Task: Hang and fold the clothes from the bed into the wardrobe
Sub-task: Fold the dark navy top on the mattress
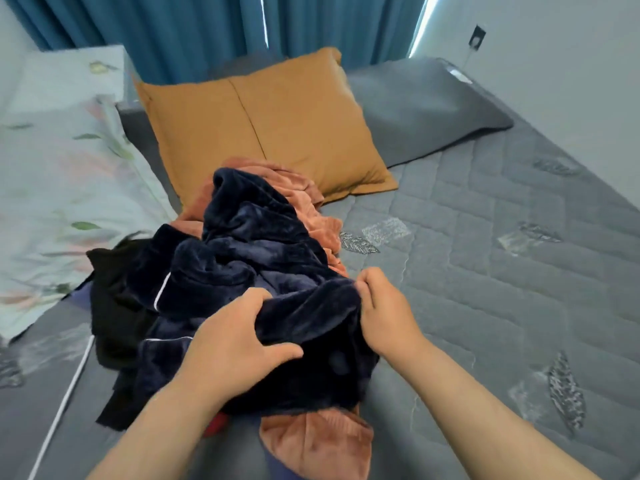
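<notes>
Forearms, two, bare, entering from the bottom edge and meeting over a heap of clothes.

Left hand (235, 344): grasping a fold of the navy garment (263, 244), fingers curled into the plush cloth, thumb spread across it.

Right hand (384, 313): just beside the left, fingers bunched and pinching the same garment at its edge.

Navy garment: plush, with thin white piping, crumpled; it lies under both hands and runs beyond them, on top of the heap.

Rust-pink garment (322, 441): one part below the hands, between the forearms; more of it shows beyond the navy cloth.

Black garment (114, 306): left of the left hand, touching the navy one.

Red cloth (216, 424): a small scrap beside the left forearm, mostly hidden.

Bed (502, 271): grey quilted cover with leaf prints, bearing the heap, spreading right of the right hand.

White cord (65, 400): far left of the left forearm.

Floral blanket (52, 168): beyond and left of the left hand.

Orange pillow (270, 123): beyond the heap.

Grey pillow (426, 102): right of the orange one, touching it.

Blue curtain (173, 26): farthest back.
</notes>
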Action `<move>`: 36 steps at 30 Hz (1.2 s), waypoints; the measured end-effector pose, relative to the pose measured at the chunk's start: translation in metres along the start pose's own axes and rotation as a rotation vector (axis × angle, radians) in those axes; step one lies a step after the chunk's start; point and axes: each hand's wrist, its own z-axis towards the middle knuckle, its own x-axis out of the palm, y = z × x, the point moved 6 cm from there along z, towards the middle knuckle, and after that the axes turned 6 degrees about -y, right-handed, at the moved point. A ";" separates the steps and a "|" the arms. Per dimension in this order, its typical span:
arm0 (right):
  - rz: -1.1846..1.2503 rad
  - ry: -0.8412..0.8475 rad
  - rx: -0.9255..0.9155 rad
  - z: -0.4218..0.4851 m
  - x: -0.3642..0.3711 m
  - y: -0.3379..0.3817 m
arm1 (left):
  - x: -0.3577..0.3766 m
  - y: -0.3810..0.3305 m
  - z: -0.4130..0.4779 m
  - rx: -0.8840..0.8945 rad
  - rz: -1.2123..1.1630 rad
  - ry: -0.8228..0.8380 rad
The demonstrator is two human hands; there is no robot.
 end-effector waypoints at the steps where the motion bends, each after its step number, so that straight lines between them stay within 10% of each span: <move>1: 0.055 -0.025 0.034 0.007 -0.021 0.021 | -0.019 -0.014 0.004 0.058 0.051 0.008; 11: 0.374 0.225 0.083 0.001 -0.208 0.213 | -0.170 -0.068 0.023 -0.097 -0.007 -0.239; 17: 0.365 -0.019 0.057 -0.022 -0.322 0.254 | -0.225 -0.157 0.034 0.005 -0.330 -0.315; 26: -0.457 -0.630 -0.053 -0.081 -0.523 0.294 | -0.372 -0.374 0.013 0.510 -0.025 -0.363; 33: -0.387 -0.846 -0.157 -0.129 -0.559 0.336 | -0.393 -0.494 0.000 0.083 -1.219 0.035; 36: -0.009 -0.400 -0.191 -0.160 -0.501 0.353 | -0.392 -0.534 -0.007 -0.007 -1.456 0.139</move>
